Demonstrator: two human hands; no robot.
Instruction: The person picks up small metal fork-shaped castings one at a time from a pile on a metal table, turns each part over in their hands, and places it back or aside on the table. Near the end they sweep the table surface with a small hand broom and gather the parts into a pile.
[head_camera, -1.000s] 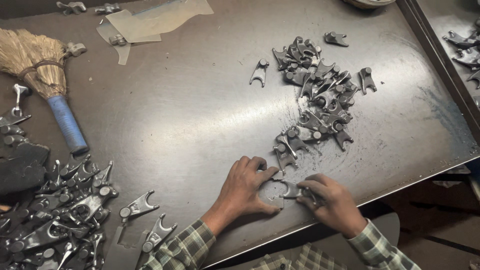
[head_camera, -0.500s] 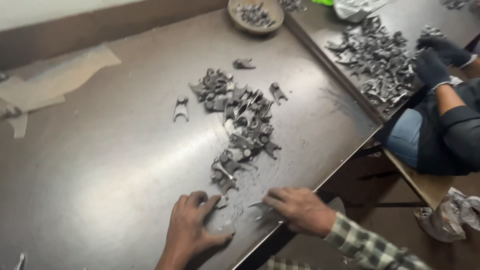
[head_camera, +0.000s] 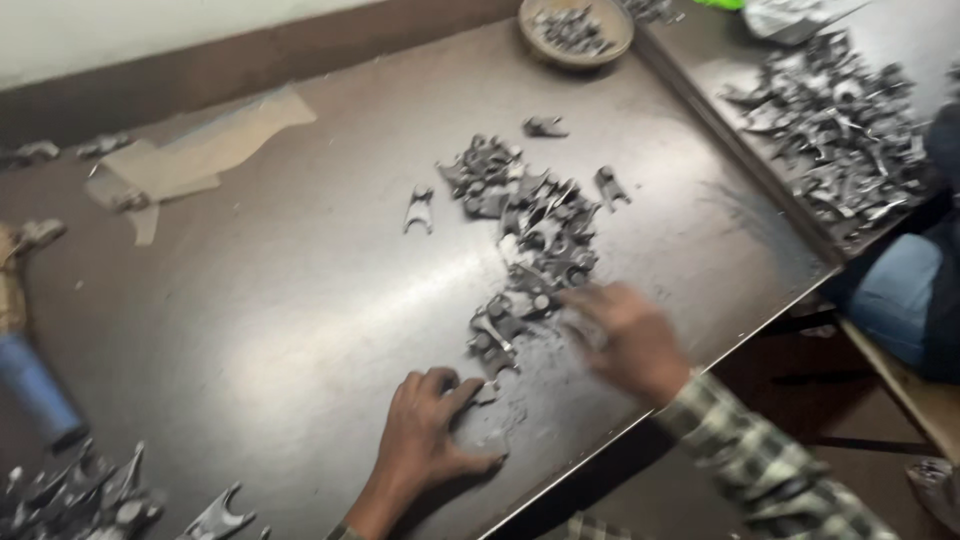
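A heap of small grey forked metal parts (head_camera: 530, 240) lies in the middle of a dark metal table (head_camera: 300, 300). My left hand (head_camera: 430, 440) rests flat on the table near its front edge, fingers spread, just below the heap's near end. My right hand (head_camera: 625, 335) is blurred with motion at the heap's lower right edge, fingers over the parts; whether it holds one cannot be made out. My plaid sleeve (head_camera: 760, 460) trails to the lower right.
A round bowl of parts (head_camera: 575, 30) stands at the far edge. A second table (head_camera: 840, 120) on the right carries another heap, with a seated person's leg (head_camera: 895, 300) beside it. More parts (head_camera: 90, 495) and a blue-handled brush (head_camera: 35, 385) sit at left.
My right hand has moved up from the table's front edge to the heap. My left hand stays flat on the table. The view has swung back to the left.
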